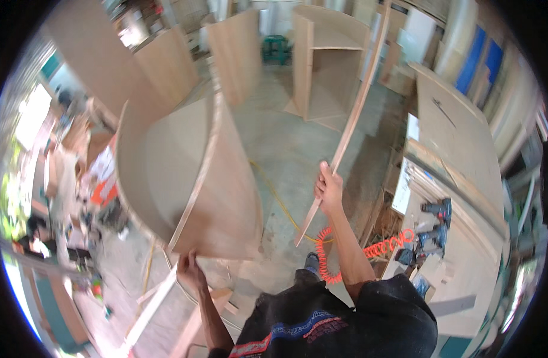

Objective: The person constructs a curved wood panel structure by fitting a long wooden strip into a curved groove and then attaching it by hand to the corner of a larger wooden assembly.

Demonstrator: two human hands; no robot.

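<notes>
My right hand [329,190] is closed round a long, thin wooden strip [359,98], which slants up and away to the right. Its lower end hangs near the floor. At the near corner of a curved plywood cabinet shell [229,197], my left hand [191,273] has its fingers curled against the edge. The shell has an open, pale hollow on its left side and a tall panel on its right. A pale strip [151,310] runs down to the lower left from beside my left hand; whether the fingers touch it, I cannot tell.
To the right, a workbench [459,292] carries cordless drills [436,209] and wood strips. A coiled orange air hose [323,256] hangs by my right forearm. Farther off stand another plywood cabinet [332,77], upright panels [235,56] and a green stool [276,49]. A yellow cord [274,194] crosses the floor.
</notes>
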